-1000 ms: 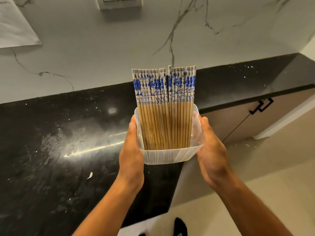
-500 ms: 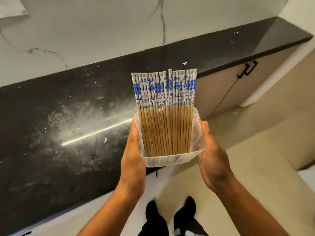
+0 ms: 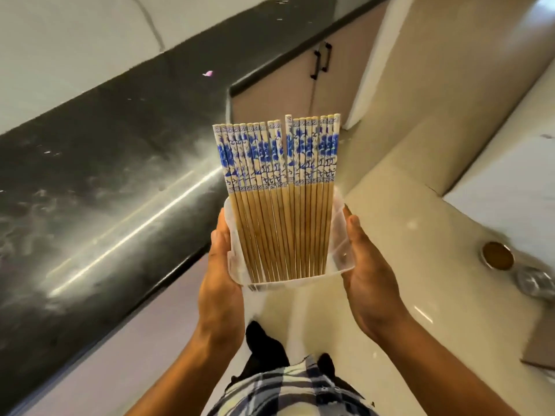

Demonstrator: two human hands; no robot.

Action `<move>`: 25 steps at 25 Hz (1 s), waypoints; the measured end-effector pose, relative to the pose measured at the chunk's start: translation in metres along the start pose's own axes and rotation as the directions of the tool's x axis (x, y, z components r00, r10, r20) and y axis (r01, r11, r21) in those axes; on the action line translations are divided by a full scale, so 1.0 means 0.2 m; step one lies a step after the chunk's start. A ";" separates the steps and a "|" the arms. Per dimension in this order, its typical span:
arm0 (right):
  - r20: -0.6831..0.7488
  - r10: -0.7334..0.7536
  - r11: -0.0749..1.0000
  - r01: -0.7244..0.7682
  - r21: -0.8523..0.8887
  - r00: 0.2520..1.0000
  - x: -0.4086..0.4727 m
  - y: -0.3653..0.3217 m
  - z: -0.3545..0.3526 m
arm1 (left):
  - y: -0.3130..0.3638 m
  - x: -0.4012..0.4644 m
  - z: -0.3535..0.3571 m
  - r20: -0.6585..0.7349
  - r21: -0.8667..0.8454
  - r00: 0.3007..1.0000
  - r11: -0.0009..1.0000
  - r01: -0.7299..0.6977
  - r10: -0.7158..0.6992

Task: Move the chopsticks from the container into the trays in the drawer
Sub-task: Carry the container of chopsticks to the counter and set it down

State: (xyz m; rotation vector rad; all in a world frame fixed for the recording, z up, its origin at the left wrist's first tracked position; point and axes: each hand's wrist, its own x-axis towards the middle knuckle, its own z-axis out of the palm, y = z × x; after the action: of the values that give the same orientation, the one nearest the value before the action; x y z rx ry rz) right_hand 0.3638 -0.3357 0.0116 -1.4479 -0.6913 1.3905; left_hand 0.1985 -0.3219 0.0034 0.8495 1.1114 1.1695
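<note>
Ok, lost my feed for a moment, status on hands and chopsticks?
Left hand and right hand clamped on clear container sides. Chopsticks all inside, patterned ends overhanging. No drawer in view.

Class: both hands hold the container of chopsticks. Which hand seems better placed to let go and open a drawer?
Neither clearly: left hand and right hand grip opposite sides of the container; no drawer shows.
</note>
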 end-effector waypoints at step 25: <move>-0.983 0.066 0.910 0.393 0.130 0.173 -1.49 0.30 -0.99 | -0.52 -0.92 1.40 0.890 0.434 0.128 0.899 0.060 -0.438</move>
State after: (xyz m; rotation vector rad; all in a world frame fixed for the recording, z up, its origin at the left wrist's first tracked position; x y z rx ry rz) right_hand 0.4851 -0.6760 0.0517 -1.5199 0.3002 0.1020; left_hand 0.4929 -0.5139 0.0192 1.3009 0.2183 -0.0787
